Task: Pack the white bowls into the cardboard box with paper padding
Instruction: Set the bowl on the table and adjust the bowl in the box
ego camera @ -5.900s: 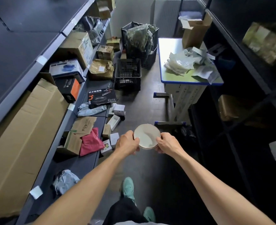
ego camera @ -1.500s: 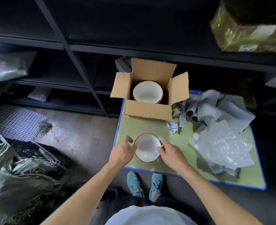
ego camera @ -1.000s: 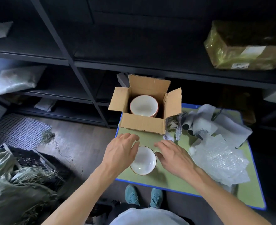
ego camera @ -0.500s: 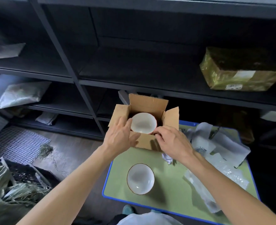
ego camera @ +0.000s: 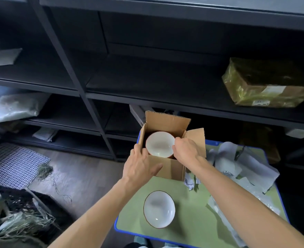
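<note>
An open cardboard box stands at the far left end of the green table. Inside it sits a white bowl with a brown rim, its mouth facing up near the box top. My left hand holds the box's front left corner, thumb across the front face. My right hand pinches the right rim of that bowl. A second white bowl lies upright on the table near its front edge, untouched. Crumpled grey paper lies to the right of the box.
Dark metal shelving rises right behind the table, with a film-wrapped parcel on it at the right. Clear plastic wrap covers the table's right side. On the floor at the left are a white mesh panel and a bag of straw.
I set the carried bowl down on the table and let go. Both hands then moved up to the box; the left now holds its corner, the right the rim of the bowl inside.
</note>
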A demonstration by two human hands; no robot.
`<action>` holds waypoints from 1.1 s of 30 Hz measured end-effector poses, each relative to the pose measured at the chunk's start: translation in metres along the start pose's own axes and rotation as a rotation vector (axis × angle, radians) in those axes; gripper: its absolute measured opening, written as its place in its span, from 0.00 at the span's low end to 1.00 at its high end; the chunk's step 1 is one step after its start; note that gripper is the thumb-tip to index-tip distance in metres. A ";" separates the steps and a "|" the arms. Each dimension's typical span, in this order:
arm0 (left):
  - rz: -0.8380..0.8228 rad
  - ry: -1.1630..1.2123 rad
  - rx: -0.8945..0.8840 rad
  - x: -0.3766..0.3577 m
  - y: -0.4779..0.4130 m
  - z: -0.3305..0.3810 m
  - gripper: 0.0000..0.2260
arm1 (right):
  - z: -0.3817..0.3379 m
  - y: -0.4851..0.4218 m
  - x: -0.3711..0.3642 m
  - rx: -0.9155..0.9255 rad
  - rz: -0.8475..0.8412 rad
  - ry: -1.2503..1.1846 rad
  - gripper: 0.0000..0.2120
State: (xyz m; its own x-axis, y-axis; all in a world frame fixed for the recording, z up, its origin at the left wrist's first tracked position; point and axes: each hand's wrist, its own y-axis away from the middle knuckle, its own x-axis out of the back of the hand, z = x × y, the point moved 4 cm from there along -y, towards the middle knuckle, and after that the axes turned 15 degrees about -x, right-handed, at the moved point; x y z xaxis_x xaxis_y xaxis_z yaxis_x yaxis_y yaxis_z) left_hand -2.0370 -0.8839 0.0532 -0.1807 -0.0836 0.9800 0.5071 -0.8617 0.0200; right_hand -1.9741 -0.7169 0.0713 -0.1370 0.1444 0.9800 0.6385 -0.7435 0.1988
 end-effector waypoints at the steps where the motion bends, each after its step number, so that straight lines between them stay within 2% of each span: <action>1: 0.016 -0.023 -0.014 0.002 -0.002 -0.003 0.31 | -0.001 -0.002 -0.001 -0.018 0.007 0.014 0.10; 4: 0.061 -0.039 -0.056 0.012 -0.014 -0.012 0.33 | -0.006 -0.006 -0.006 -0.098 0.009 0.036 0.11; 9: 0.049 0.125 -0.059 0.014 -0.026 -0.021 0.43 | -0.019 -0.011 -0.022 -0.265 -0.091 0.016 0.17; 11: 0.066 0.178 -0.064 0.015 -0.025 -0.020 0.49 | -0.018 -0.013 -0.025 -0.299 -0.112 -0.027 0.20; 14: 0.089 0.207 -0.070 0.017 -0.024 -0.019 0.53 | -0.017 -0.017 -0.024 -0.311 -0.102 -0.080 0.21; 17: 0.051 0.204 -0.056 0.017 -0.025 -0.019 0.51 | -0.016 -0.018 -0.017 -0.301 -0.062 -0.096 0.20; 21: 0.056 0.243 -0.046 0.016 -0.023 -0.018 0.51 | -0.012 -0.017 -0.006 -0.300 -0.070 -0.156 0.11; 27: 0.038 0.323 -0.012 0.012 -0.024 -0.021 0.47 | 0.003 -0.011 0.015 -0.296 -0.074 -0.280 0.04; 33: 0.156 0.284 -0.118 0.019 -0.021 -0.026 0.36 | 0.017 0.001 0.034 -0.259 -0.110 -0.422 0.10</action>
State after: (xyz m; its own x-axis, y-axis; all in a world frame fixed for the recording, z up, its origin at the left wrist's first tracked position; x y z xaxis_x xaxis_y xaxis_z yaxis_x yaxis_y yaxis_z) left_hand -2.0727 -0.8808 0.0658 -0.3441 -0.3408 0.8749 0.4488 -0.8781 -0.1656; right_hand -1.9656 -0.7017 0.1046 0.1592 0.4422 0.8827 0.4214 -0.8390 0.3443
